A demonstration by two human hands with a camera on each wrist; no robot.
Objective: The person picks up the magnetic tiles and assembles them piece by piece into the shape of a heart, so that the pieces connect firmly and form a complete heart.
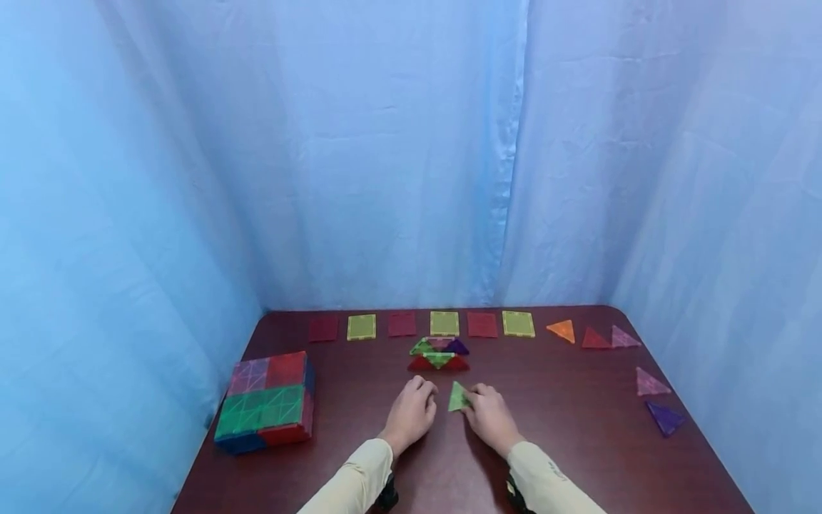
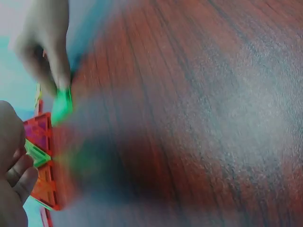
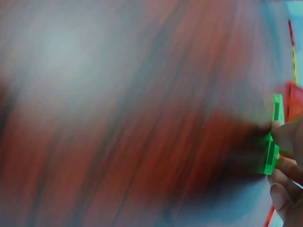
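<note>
My right hand (image 1: 491, 417) pinches a green triangular magnetic tile (image 1: 457, 397) between thumb and fingers; in the right wrist view its green edge (image 3: 274, 137) faces the camera. My left hand (image 1: 412, 410) is beside it with loosely curled fingers and nothing visible in them. Just beyond both hands stands a small structure of triangular tiles. Its front row has red triangles (image 1: 420, 363) with an inverted green triangle (image 1: 439, 360) between them. Behind that row, another green triangle (image 1: 422, 347) and a purple triangle (image 1: 457, 347) show.
A block of coloured tiles (image 1: 276, 400) stands at the left. Red and yellow square tiles (image 1: 444, 323) line the far edge. Loose triangles lie at the right: orange (image 1: 562, 330), red (image 1: 596, 338), pink (image 1: 651, 383) and purple (image 1: 665, 418). Blue curtains (image 1: 398, 157) surround the dark wooden table (image 1: 565, 400).
</note>
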